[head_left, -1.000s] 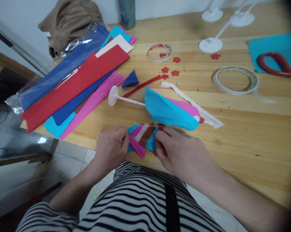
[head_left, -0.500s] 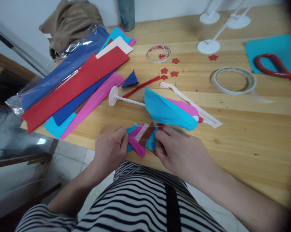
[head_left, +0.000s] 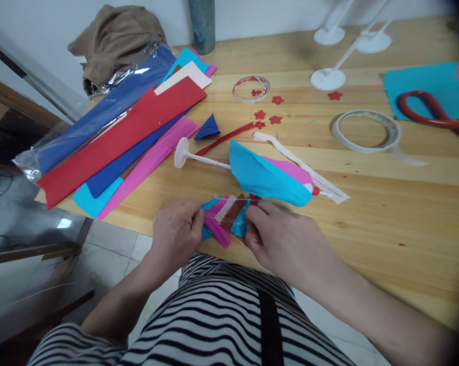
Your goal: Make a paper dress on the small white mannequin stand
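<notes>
At the table's front edge, my left hand is closed on the left end of a row of coloured crepe paper pieces, pink, blue, pale pink, brown and red. My right hand pinches the row's right end. What look like clear tape or thread lines run across the pieces between my hands. My fingertips are partly hidden. Just beyond lies a white plastic stand on its side, with a blue paper piece and a pink one around its far end. Beside it rests a pale paper strip.
Crepe paper strips are piled at the left, by a blue paper scrap. Small red paper flowers lie near a clear tape roll. Farther right are a white tape roll, scissors and upright white stands.
The view has shifted slightly, so things on the table appear a little lower. Both hands keep hold of the paper pieces with hardly any movement.
</notes>
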`<state>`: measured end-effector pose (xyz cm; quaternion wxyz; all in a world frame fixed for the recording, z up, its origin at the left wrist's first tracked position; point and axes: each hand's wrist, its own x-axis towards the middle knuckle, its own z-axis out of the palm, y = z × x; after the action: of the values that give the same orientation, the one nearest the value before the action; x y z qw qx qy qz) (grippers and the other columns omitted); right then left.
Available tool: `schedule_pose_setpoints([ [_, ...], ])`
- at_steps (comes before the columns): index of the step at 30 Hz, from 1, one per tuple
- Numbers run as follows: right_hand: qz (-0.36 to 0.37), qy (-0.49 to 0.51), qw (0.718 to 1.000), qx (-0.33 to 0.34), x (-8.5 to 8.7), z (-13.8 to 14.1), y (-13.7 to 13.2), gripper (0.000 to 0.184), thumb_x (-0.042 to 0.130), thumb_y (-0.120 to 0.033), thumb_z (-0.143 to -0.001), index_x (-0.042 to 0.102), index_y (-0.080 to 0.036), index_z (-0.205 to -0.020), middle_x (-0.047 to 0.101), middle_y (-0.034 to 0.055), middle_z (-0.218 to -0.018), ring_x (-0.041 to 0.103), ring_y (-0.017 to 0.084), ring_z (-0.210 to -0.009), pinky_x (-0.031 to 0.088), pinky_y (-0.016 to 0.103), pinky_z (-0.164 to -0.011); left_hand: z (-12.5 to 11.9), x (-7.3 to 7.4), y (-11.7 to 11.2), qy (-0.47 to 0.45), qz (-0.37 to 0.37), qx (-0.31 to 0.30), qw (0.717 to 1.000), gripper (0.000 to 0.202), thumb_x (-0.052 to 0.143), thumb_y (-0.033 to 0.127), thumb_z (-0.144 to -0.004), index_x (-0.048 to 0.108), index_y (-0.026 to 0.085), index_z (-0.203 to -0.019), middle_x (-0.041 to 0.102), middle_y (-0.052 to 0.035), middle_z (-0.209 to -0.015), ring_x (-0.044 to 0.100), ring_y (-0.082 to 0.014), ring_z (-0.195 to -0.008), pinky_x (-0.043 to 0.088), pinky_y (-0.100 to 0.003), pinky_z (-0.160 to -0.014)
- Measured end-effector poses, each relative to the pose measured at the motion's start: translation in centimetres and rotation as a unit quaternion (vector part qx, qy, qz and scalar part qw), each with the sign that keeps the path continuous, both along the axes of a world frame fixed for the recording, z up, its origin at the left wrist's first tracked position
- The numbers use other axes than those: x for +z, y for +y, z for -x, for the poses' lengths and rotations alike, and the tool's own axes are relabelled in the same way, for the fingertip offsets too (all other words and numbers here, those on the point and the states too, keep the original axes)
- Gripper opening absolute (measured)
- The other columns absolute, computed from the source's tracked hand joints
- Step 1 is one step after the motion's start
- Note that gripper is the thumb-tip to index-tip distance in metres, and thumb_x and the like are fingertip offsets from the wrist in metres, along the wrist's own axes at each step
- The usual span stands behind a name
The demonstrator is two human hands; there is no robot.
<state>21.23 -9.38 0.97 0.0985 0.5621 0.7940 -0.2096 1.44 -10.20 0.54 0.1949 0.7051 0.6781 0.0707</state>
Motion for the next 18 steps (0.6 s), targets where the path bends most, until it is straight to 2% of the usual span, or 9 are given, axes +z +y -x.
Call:
schedule_pose_setpoints([
  [6,-0.004,-0.005,1.000,0.003,0.0,0.0,-0.1,0.019,0.051,-0.021,-0.097,0.069,-0.018,-0.101,0.072,0.0086,-0.105,0.072,0.028,-0.090,0.027,0.033,-0.058,-0.4,0.0,-0.5,0.041,-0.040,-0.016,0.998,0.035,0.053,0.018,-0.091,0.036,0.020,-0.061,0.046,0.0001,-0.063,0.046,-0.0169,-0.067,0.023,-0.030,-0.062],
  [10,-0.013,0.002,1.000,0.004,-0.1,-0.1,-0.2,0.018,0.051,-0.021,-0.096,0.068,-0.019,-0.098,0.072,0.0086,-0.104,0.072,0.028,-0.088,0.027,0.033,-0.058,-0.6,-0.2,-0.7,0.038,-0.077,-0.014,0.996,0.034,0.055,0.015,-0.088,0.036,0.021,-0.061,0.045,0.0007,-0.064,0.046,-0.0168,-0.065,0.025,-0.030,-0.061],
  [15,-0.013,-0.004,1.000,0.006,0.0,0.0,-0.2,0.017,0.051,-0.021,-0.097,0.068,-0.018,-0.099,0.072,0.0093,-0.104,0.072,0.028,-0.088,0.027,0.034,-0.058,-0.6,-0.9,-1.0,0.018,-0.121,0.018,0.992,0.013,0.062,0.013,-0.085,0.055,0.020,-0.076,0.052,0.0016,-0.069,0.049,-0.0171,-0.065,0.031,-0.029,-0.061],
  [18,-0.004,-0.009,1.000,0.006,0.2,0.0,-0.1,0.018,0.051,-0.022,-0.097,0.068,-0.018,-0.101,0.072,0.0098,-0.105,0.073,0.029,-0.089,0.029,0.034,-0.058,-0.3,-1.2,-1.3,-0.019,-0.136,-0.012,0.990,0.011,0.056,0.012,-0.091,0.061,0.020,-0.085,0.059,-0.0009,-0.079,0.056,-0.0178,-0.072,0.039,-0.028,-0.065],
])
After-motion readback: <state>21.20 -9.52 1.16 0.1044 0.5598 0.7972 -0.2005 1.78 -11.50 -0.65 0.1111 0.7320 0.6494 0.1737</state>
